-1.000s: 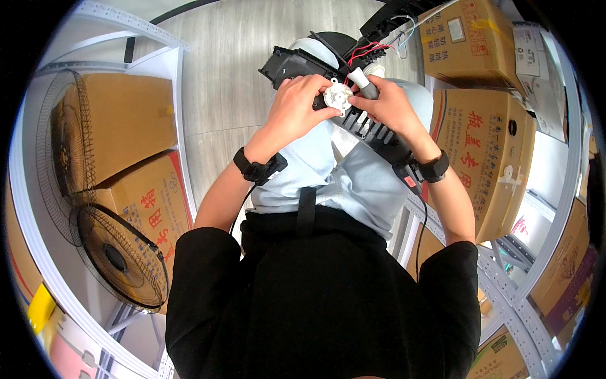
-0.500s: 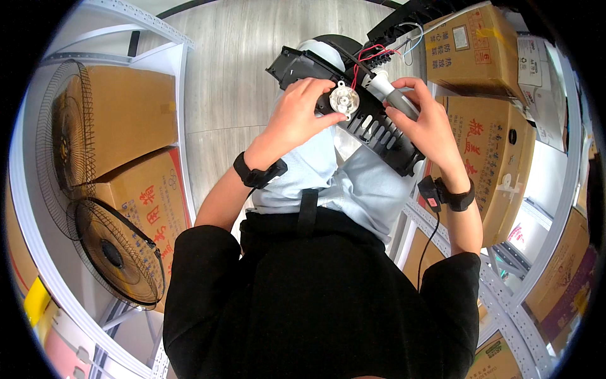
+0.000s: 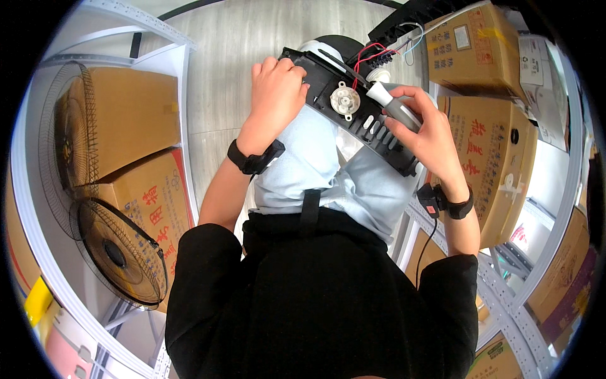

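Note:
A long black plastic housing (image 3: pixel 322 87) with slots at its right end lies slanted across my lap. My left hand (image 3: pixel 278 85) is closed over its left end, fingers curled round the edge. Near the middle of the housing sits a round, pale motor-like part (image 3: pixel 345 100) with small screw ears. Red wires (image 3: pixel 357 63) run up beside it. My right hand (image 3: pixel 424 123) is closed round the grey and white handle of a screwdriver (image 3: pixel 403 114). Its dark shaft points up and left over the housing; the tip is hard to make out.
Cardboard boxes (image 3: pixel 476 54) stand on a metal rack to the right. On the left, two fan grilles (image 3: pixel 113 252) lean before more boxes (image 3: pixel 136 117) on a pale shelf frame (image 3: pixel 185 114). Behind the housing are a black slatted part (image 3: pixel 394 28), loose wires and grey flooring (image 3: pixel 221 76).
My left hand has let go of the round part and moved left to grip the housing's end. The round part stays on the housing. My right hand, with the screwdriver, has shifted slightly.

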Motion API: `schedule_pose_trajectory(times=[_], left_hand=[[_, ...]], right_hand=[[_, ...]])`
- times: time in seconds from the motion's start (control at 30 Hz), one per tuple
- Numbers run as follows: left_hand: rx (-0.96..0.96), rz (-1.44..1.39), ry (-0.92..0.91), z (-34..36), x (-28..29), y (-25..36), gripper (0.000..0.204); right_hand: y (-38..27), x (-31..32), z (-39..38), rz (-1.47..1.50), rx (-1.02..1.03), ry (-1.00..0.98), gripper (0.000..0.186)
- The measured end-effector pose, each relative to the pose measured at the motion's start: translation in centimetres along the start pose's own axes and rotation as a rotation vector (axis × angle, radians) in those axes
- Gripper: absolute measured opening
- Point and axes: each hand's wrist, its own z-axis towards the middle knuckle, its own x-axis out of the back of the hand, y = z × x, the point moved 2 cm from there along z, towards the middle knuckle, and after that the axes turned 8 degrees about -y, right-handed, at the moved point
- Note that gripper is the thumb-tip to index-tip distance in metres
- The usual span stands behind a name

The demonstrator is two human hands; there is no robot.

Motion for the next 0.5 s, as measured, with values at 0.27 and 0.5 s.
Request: schedule_pose_trajectory(times=[0.27,0.5], left_hand=[[-0.049,-0.019,-0.007,0.6,-0.9,0.1,0.005],[-0.072,0.016,-0.09,0.8,-0.4,0.5,0.004]], right_hand=[[0.6,0.6,-1.0,0.026,-0.039,0.007,0.042],[1.2,0.5,-1.4,0.053,-0.029,0.027,0.041]])
